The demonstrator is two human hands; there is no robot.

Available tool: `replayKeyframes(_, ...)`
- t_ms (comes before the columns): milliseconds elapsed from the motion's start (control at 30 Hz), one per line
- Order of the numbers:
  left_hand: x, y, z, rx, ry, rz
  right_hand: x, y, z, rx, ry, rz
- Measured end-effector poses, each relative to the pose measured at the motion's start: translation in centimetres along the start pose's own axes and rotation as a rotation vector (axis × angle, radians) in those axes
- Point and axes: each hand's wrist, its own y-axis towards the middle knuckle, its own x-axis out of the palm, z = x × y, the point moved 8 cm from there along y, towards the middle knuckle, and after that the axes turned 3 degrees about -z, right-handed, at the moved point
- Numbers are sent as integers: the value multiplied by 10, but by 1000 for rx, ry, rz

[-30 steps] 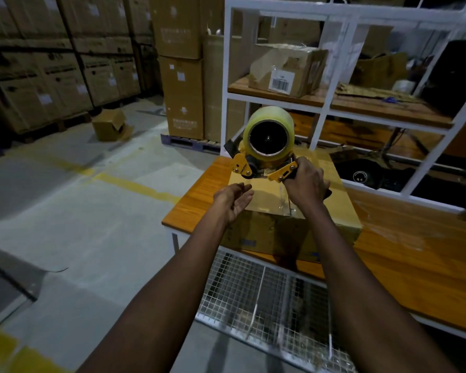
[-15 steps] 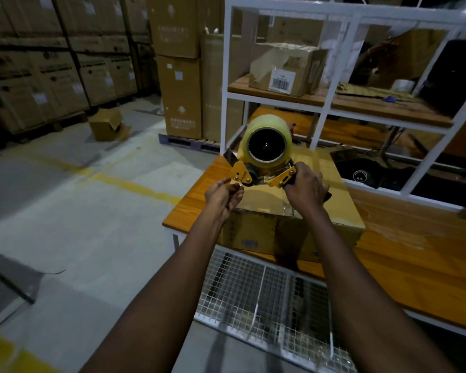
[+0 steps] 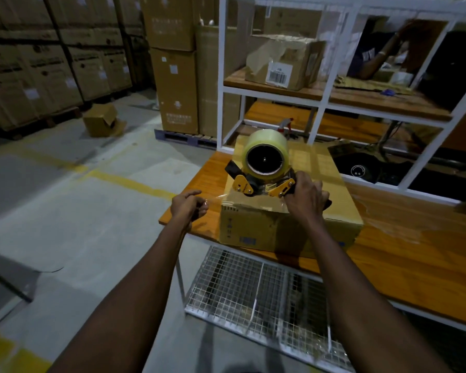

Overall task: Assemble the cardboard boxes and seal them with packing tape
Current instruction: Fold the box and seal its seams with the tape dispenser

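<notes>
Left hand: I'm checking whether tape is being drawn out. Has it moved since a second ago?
Yes. The left hand has pulled leftward off the cardboard box top to beyond its left edge, pinching a tape strand.

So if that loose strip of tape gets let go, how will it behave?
The tape strip pinched by the left hand looks thin and clear, so probably floppy. It would likely curl and stick to the cardboard box edge.

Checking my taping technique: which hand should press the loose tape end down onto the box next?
Left. The left hand already pinches the tape end beside the box edge, while the right hand grips the dispenser on top.
</notes>
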Motion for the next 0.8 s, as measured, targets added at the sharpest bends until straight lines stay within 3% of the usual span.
replayKeyframes(167, 6, 3, -14, 9, 43, -60, 4, 0, 11, -9, -26, -5)
replayKeyframes(533, 8, 15, -31, 23, 85, -4, 15, -8, 21, -23, -103, -31)
replayKeyframes(633, 14, 14, -39, 21, 199, -23, 18, -10, 19, -40, -155, -38)
replayKeyframes(800, 26, 14, -33, 121, 583, -80, 23, -13, 22, -50, -219, -46)
